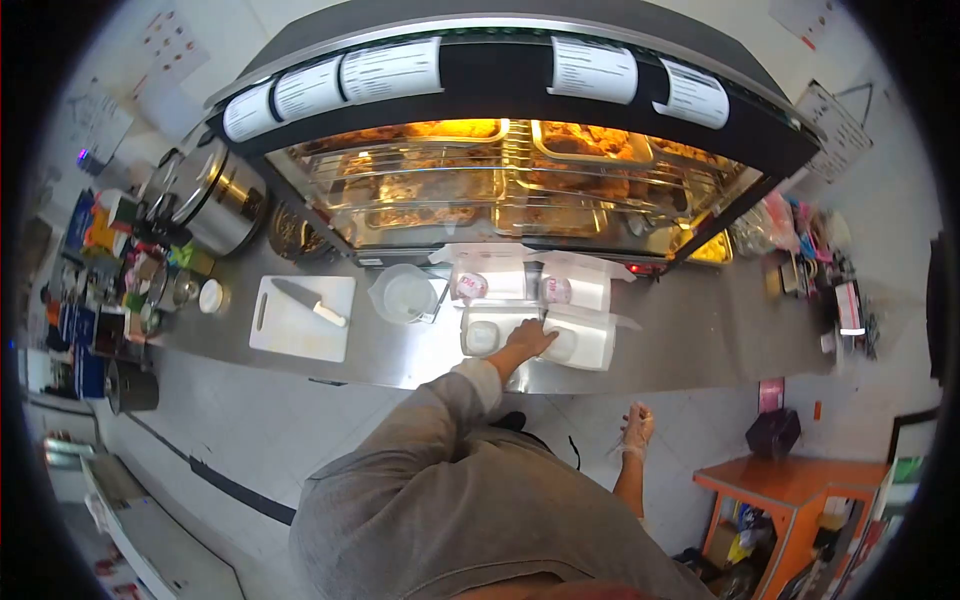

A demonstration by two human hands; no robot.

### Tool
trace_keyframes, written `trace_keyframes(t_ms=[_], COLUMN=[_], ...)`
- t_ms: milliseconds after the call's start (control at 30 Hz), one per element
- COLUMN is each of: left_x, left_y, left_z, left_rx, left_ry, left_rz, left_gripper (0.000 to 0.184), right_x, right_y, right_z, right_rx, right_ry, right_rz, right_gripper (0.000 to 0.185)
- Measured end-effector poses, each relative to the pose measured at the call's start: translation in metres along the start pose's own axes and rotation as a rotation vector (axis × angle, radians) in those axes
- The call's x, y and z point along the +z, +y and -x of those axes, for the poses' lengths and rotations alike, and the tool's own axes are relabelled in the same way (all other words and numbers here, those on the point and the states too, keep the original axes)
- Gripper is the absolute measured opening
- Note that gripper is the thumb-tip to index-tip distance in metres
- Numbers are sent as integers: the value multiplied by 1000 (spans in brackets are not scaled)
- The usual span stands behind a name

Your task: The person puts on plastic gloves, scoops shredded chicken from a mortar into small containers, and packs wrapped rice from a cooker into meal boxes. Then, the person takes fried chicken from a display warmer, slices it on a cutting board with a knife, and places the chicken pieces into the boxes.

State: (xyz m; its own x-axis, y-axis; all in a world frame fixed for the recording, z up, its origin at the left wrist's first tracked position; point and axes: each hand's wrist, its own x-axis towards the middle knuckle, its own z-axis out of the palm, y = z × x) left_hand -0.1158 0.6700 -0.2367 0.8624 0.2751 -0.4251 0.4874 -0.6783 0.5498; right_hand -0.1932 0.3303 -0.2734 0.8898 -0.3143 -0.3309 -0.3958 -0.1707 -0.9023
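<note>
Several white paper takeaway boxes stand with lids raised on the steel counter (690,335). My left hand (528,338) reaches into the front right box (597,350), its fingertips closed at the edge of a round white wrapped packet (563,346). Beside it, the front left box holds a similar white packet (481,337). Round packets with pink print, one on the left (471,287) and one on the right (556,290), lie in the back boxes. My right hand (637,430), in a clear plastic glove, hangs away from the counter with fingers curled and nothing visible in them.
A lit food warmer (510,185) with trays of browned food spans the back. To the left are a clear plastic jug (404,294), a knife (310,302) on a white cutting board (290,345), and a large steel cooker (222,200). An orange table (790,478) stands behind at right.
</note>
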Motion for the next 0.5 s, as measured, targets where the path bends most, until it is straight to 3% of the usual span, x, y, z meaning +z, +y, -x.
trace_keyframes(t_ms=[67,133,167,233,267,333,367,433,500], left_x=[-66,-145,-179,-293,-335,-386,-401,-424,-432], left_y=[13,22,10,32,47,47,52,57,63], left_z=[21,40,35,72,102,120,127,138,142], left_rx=[172,262,611,746,742,852,828,779,745], left_ry=[-8,219,668,1059,1318,1420,1412,1390,1304], left_rz=[-31,134,264,386,356,433,359,214,361], left_gripper=[46,37,26,19,21,22,24,27,32], right_x=[8,15,20,52,76,133,152,211,245], right_y=[-22,-36,-41,-149,-189,-275,-329,-397,-462], right_z=[1,-17,-22,11,19,34,64,87,131], right_rx=[-68,-311,-426,-232,-428,-849,-613,-1133,-1092], right_ry=[-2,6,9,-98,-156,-284,-438,-394,-452], right_rz=[48,66,76,8,-39,-78,-138,-195,-218], right_gripper=[29,27,27,22,20,18,23,28,31])
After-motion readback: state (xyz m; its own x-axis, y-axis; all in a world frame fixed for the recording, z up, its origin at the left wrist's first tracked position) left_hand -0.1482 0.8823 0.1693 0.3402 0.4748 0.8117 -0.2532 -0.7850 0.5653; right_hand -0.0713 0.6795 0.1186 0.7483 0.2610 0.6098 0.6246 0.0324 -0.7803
